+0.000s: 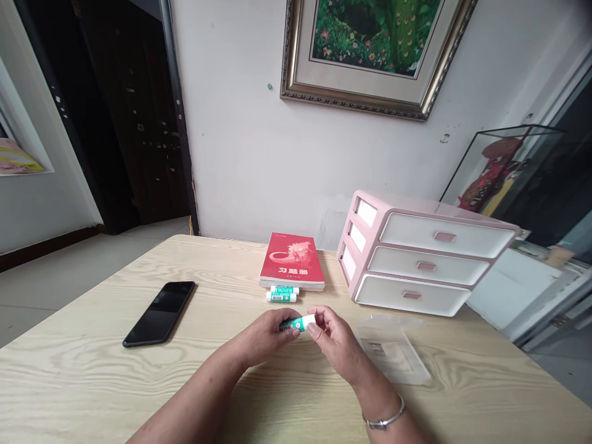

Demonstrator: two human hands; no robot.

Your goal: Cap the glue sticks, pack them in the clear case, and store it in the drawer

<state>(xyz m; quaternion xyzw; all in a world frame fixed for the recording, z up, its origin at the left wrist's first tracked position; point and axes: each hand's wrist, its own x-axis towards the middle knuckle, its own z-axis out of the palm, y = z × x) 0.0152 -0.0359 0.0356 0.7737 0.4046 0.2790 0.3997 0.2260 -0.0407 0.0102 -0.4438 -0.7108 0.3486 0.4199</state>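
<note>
Left hand grips the green body of the tube; right hand grips its white end. The tube sits between both hands, near two other tubes in front of the book. The case lies beside the right wrist

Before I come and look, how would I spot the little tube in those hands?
Find the pale wooden table, then the red book lying on it. On the person's side of the book, the left hand and right hand hold a green-and-white tube. Two similar tubes lie beside the book; this is the only one being held.
</note>
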